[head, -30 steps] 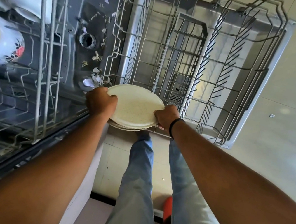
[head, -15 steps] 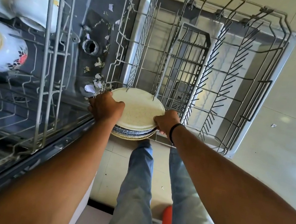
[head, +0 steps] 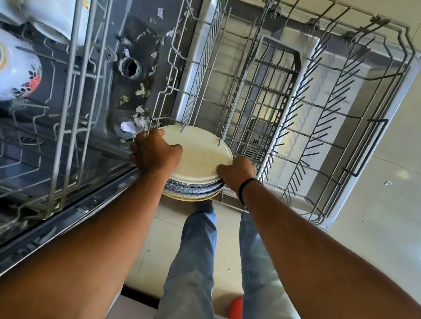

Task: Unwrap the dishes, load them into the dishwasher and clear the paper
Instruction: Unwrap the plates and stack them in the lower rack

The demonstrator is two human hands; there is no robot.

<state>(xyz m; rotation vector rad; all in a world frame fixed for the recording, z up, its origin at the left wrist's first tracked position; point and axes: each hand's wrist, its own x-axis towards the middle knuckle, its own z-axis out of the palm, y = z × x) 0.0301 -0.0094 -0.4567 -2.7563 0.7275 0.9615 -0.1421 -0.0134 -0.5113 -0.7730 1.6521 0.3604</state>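
A stack of plates [head: 200, 157], cream on top with blue-patterned ones below, is held at the near corner of the pulled-out lower rack [head: 289, 105]. My left hand [head: 154, 150] grips the stack's left rim. My right hand [head: 237, 173], with a black wristband, grips the right rim. Two rack tines stand in front of the top plate's far edge. White floral bowls [head: 3, 66] and cups [head: 51, 7] sit in the upper rack at the left.
Torn paper scraps [head: 138, 120] lie on the dishwasher's grey floor around the drain [head: 130, 68]. An empty cutlery basket [head: 266, 96] stands in the lower rack. My legs and the tiled floor are below, with an orange object [head: 236, 312] by my feet.
Both hands have carried the plate stack forward into the near end of the lower rack. More of the blue-patterned plates under the cream one now show.
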